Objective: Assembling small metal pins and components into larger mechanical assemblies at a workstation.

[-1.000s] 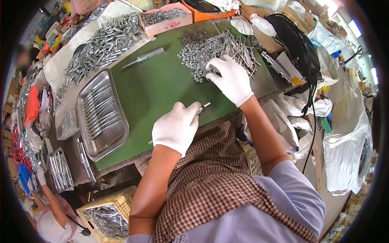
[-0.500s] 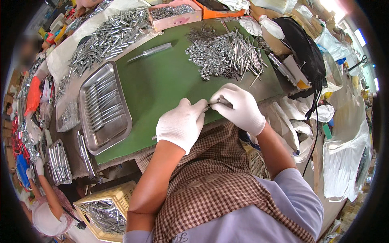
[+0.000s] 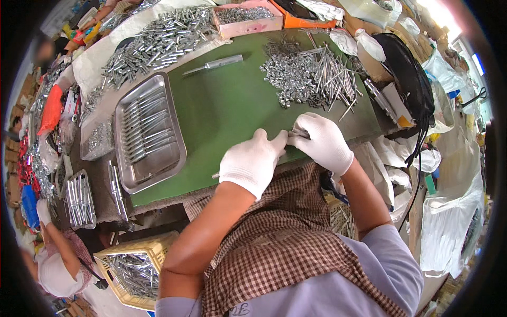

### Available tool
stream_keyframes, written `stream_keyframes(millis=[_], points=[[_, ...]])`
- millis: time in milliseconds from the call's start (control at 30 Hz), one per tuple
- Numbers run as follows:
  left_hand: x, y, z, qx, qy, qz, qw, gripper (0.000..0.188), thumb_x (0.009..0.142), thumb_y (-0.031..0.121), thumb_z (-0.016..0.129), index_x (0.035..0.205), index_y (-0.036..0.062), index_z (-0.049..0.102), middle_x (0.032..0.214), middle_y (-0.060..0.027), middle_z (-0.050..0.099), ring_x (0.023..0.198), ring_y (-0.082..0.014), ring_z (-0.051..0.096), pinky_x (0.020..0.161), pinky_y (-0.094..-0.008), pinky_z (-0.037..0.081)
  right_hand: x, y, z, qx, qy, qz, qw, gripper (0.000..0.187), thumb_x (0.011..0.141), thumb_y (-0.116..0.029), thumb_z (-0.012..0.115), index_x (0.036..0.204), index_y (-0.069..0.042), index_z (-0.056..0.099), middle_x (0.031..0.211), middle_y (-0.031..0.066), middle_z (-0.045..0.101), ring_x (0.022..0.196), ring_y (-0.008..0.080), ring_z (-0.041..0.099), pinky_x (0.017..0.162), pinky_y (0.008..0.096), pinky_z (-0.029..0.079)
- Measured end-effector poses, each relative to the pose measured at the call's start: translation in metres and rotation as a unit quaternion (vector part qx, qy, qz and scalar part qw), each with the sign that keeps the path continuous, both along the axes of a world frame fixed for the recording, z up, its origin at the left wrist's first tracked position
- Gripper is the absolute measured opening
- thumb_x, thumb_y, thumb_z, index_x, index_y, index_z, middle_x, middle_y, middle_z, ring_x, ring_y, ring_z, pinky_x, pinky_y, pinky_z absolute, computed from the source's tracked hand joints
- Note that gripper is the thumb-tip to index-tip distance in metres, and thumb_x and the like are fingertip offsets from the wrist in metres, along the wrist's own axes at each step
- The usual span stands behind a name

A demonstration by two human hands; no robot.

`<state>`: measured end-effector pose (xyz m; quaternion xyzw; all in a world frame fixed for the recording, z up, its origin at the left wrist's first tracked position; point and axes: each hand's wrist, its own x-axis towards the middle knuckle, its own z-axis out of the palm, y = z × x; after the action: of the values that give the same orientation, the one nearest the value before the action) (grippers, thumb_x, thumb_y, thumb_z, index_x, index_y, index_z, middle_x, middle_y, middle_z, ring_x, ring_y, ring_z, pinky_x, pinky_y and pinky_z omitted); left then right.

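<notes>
Above the near edge of the green work mat [image 3: 211,111], my two white-gloved hands meet. My left hand [image 3: 251,162] is closed round a slim metal piece [image 3: 215,175], whose end pokes out beside the wrist; most of it is hidden in the glove. Fingertips of my right hand [image 3: 323,142] pinch a small grey metal part [image 3: 299,133] against the left fingertips; its exact kind is too small to tell. Beyond them lie a heap of small shiny nuts or sleeves [image 3: 290,79] and a pile of thin metal rods [image 3: 338,79].
A steel tray [image 3: 182,153] of pointed metal tools stands left, with a similar tool [image 3: 214,64] beyond. Metal tubes [image 3: 158,39] are heaped at the back beside a pink box [image 3: 253,25]. A yellow crate [image 3: 161,256] sits below; a co-worker's gloved hand [image 3: 43,212] shows far left.
The whole view has shifted, so the bench appears further right and slightly lower. My hands stay together at the mat's edge, with the right fingers slightly repositioned on the small part.
</notes>
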<state>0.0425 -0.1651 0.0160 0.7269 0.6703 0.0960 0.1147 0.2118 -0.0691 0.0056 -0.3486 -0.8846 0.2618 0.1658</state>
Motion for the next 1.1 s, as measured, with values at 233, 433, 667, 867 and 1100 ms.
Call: stream_keyframes(millis=[233,433,667,867,1100], points=[[-0.002,0.01,0.004,-0.049,0.019,-0.016,0.998,0.026,0.095,0.028,0.05,0.12,0.0222,0.053,0.082,-0.0157,0.057,0.066,-0.0385,0.063,0.061,-0.0475,0.053,-0.009,0.006,0.001,-0.437,0.446,-0.013,0.781,0.028,0.097,-0.024,0.052,0.11,0.001,0.057,0.077,-0.0031,0.049,0.059,0.0048,0.04,0.051,0.0211,0.034],[0.0,0.007,0.007,-0.06,0.048,-0.003,0.997,0.027,0.094,0.03,0.051,0.121,0.0264,0.053,0.081,-0.0132,0.056,0.067,-0.0358,0.064,0.062,-0.0463,0.053,-0.045,0.004,-0.022,-0.469,0.656,-0.028,0.591,0.05,0.098,-0.042,0.039,0.067,-0.005,0.051,0.049,-0.0025,0.03,0.041,0.0094,0.024,0.04,0.0266,0.02],[0.006,0.012,-0.002,-0.002,0.06,-0.027,0.998,0.018,0.092,0.029,0.056,0.1,0.0131,0.058,0.081,-0.0126,0.058,0.067,-0.0336,0.065,0.061,-0.0448,0.054,-0.05,-0.013,-0.023,-0.358,0.638,-0.053,0.68,0.044,0.094,-0.032,0.041,0.058,-0.006,0.043,0.049,0.0,0.033,0.041,0.0094,0.025,0.039,0.0269,0.017],[0.004,0.019,-0.007,0.042,0.043,-0.04,0.997,0.03,0.089,0.033,0.061,0.105,0.0085,0.056,0.084,-0.013,0.064,0.069,-0.0315,0.066,0.063,-0.0426,0.054,-0.031,-0.001,-0.027,-0.439,0.65,-0.085,0.614,0.044,0.098,-0.034,0.041,0.068,-0.004,0.052,0.05,-0.0013,0.033,0.039,0.0085,0.024,0.038,0.0262,0.016],[0.034,0.01,0.003,0.044,-0.17,-0.074,0.982,0.056,0.088,0.037,0.063,0.135,0.011,0.047,0.099,-0.0175,0.064,0.088,-0.0353,0.065,0.077,-0.0421,0.052,0.028,-0.057,-0.006,-0.254,0.333,-0.194,0.887,0.018,0.094,-0.015,0.056,0.102,0.001,0.058,0.087,0.0086,0.059,0.083,0.0135,0.056,0.076,0.0277,0.047]])
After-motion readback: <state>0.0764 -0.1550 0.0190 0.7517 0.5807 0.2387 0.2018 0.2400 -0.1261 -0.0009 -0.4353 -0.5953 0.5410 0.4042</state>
